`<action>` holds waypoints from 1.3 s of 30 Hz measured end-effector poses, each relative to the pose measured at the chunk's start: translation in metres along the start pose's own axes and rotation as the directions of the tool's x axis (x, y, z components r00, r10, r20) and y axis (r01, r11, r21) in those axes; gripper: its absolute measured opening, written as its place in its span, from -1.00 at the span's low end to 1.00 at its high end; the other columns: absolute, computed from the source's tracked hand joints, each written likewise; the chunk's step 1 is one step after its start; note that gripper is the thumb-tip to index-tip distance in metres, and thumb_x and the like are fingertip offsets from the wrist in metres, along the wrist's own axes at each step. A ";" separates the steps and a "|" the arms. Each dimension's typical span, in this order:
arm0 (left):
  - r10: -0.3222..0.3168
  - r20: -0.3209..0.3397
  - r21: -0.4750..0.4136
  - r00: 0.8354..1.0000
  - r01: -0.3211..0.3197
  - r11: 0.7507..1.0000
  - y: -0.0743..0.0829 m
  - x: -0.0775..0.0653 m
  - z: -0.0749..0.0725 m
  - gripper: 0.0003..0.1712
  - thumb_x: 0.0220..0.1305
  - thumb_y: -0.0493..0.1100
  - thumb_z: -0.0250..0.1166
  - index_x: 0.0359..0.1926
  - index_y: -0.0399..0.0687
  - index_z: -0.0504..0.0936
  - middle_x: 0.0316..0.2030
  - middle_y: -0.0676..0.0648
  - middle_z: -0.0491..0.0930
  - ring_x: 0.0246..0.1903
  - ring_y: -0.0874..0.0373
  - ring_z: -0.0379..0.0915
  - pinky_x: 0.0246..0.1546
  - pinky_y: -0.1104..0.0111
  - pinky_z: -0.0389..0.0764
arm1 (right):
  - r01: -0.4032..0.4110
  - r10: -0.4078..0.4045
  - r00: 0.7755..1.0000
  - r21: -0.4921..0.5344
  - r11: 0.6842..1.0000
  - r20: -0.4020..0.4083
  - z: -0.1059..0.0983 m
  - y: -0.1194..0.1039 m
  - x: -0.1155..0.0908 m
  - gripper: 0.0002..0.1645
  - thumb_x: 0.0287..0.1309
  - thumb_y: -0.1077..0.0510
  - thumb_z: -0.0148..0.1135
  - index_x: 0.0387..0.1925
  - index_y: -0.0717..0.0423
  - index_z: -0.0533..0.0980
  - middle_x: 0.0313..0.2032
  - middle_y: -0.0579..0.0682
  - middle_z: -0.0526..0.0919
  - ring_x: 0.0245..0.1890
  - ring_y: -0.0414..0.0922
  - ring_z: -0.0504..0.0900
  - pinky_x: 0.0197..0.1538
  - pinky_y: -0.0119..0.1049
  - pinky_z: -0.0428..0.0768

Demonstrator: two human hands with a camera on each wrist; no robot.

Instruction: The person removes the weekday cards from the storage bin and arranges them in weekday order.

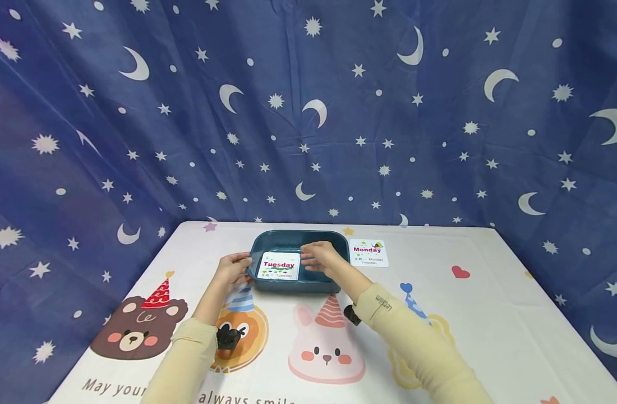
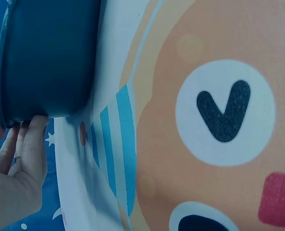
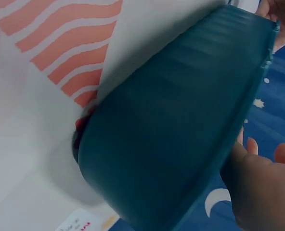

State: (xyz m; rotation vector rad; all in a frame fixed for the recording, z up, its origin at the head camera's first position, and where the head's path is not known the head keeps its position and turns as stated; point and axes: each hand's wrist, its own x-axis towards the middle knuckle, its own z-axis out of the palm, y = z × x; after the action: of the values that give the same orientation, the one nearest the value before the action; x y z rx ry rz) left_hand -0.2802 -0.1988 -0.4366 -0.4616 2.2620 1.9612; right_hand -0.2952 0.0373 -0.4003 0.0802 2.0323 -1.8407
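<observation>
A dark teal plastic tub (image 1: pixel 303 287) stands near the back of the table. My left hand (image 1: pixel 233 269) grips its left rim, thumb on the rim and fingers against the outer wall, as the left wrist view shows. Inside the tub, towards its left side, is a white card printed "Tuesday" (image 1: pixel 279 266). Over the tub's right half reaches my right hand (image 1: pixel 325 259), fingers loosely extended, with nothing visible in them. The tub wall (image 3: pixel 161 120) hides part of that hand in the right wrist view. Just right of the tub lies a "Monday" card (image 1: pixel 369 253).
A white tablecloth (image 1: pixel 490 314) with printed cartoon animals covers the table. Behind it hangs a dark blue curtain (image 1: pixel 339 168) with moons and stars. Black wrist devices (image 1: pixel 228 338) are under both forearms. Something small and red (image 3: pixel 82 124) shows by the tub's base.
</observation>
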 end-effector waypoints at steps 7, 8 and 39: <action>-0.013 0.004 -0.009 1.000 0.013 1.000 0.000 0.001 0.001 -0.53 0.37 -0.28 0.06 0.25 -0.37 0.33 -0.05 -0.25 0.47 -0.39 0.25 0.50 -0.30 0.42 0.68 | -0.073 0.074 0.997 -0.035 0.997 0.030 0.004 0.008 0.013 -0.52 0.32 0.20 0.01 0.19 0.40 0.32 0.12 0.34 0.46 0.10 0.18 0.52 0.05 -0.14 0.62; -0.011 0.005 -0.012 1.000 0.011 1.000 0.000 0.001 0.001 -0.53 0.37 -0.29 0.06 0.25 -0.38 0.33 -0.04 -0.26 0.48 -0.39 0.25 0.51 -0.29 0.42 0.68 | -0.078 0.079 0.996 -0.039 0.996 0.030 0.005 0.008 0.014 -0.50 0.32 0.20 0.01 0.20 0.41 0.30 0.12 0.35 0.46 0.10 0.19 0.52 0.05 -0.13 0.62; 0.002 0.015 -0.015 1.000 -0.002 1.000 -0.002 0.004 -0.002 -0.54 0.36 -0.28 0.09 0.23 -0.38 0.35 0.02 -0.29 0.46 -0.26 0.15 0.53 -0.31 0.43 0.66 | -0.207 0.205 0.978 0.162 0.965 0.031 -0.003 0.103 0.157 -0.42 0.17 0.14 0.20 0.15 0.37 0.33 -0.17 0.41 0.56 -0.25 0.24 0.63 -0.25 -0.01 0.70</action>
State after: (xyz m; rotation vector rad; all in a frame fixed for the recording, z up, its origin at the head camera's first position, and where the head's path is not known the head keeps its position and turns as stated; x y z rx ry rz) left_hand -0.2827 -0.2016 -0.4396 -0.4445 2.2410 1.9767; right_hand -0.4097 0.0198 -0.5483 0.3125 1.7842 -1.8660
